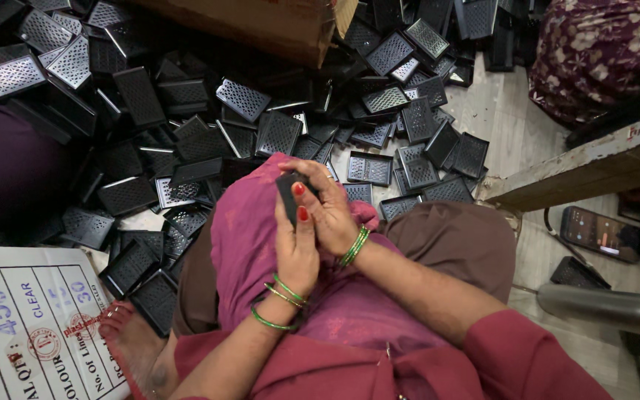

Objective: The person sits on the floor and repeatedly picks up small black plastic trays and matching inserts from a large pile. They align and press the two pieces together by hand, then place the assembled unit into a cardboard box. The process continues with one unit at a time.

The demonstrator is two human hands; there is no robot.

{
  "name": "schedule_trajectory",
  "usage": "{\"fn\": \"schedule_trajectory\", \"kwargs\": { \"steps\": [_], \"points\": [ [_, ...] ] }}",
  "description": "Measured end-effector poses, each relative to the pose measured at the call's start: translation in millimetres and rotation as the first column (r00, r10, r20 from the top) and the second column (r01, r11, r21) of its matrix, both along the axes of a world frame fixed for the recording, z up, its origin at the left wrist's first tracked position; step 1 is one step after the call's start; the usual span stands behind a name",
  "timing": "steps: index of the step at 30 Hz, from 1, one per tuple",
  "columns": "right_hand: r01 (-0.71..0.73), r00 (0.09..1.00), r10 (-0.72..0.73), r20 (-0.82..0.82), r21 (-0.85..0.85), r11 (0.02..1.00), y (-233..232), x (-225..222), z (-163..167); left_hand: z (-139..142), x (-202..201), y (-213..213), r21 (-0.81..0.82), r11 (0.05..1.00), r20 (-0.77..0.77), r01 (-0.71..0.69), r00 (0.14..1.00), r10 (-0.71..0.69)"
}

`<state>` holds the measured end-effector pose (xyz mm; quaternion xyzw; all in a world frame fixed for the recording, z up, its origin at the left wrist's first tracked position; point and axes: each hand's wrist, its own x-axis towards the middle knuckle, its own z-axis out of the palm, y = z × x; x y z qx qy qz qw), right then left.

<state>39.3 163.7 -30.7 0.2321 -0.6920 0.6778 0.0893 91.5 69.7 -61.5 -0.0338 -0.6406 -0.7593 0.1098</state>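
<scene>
My left hand and my right hand meet over my lap, both closed around a small black rectangular perforated plate. Only its top corner shows between my fingers. A magenta cloth is draped over my knee under the hands. Green bangles ring both wrists. The floor beyond my knee holds a big heap of the same black perforated plates, some lying face up with shiny grids.
A brown cardboard box stands at the top of the heap. A white printed carton lies at lower left beside my bare foot. At right are a wooden ledge, a phone, a metal tube and a person in floral cloth.
</scene>
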Motion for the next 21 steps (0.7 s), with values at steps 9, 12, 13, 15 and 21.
{"fn": "schedule_trajectory", "kwargs": {
  "steps": [9,12,13,15,21],
  "points": [
    [-0.053,0.996,0.058,0.072,-0.066,0.996,0.8,1.9,-4.4,6.6,-2.0,-1.9,0.019,1.000,-0.020,-0.022,1.000,0.022],
    [-0.010,0.995,0.020,0.101,-0.100,0.995,-2.1,2.5,-13.1,6.6,-1.3,1.1,0.017,1.000,-0.013,-0.015,1.000,0.015],
    [-0.032,0.993,0.051,0.103,-0.172,0.985,-2.1,0.4,-17.0,5.9,-1.2,2.7,-0.019,1.000,-0.043,-0.006,0.999,0.005],
    [-0.070,0.989,0.108,0.103,-0.315,0.946,-1.1,-7.1,-25.8,4.4,-1.8,5.0,-0.046,0.998,-0.061,0.044,0.997,-0.047],
    [0.256,0.964,-0.254,0.075,-0.019,0.966,12.8,-24.2,-41.4,12.8,-15.6,-8.3,-0.408,0.911,-0.076,-0.066,0.996,0.038]
  ]
}}
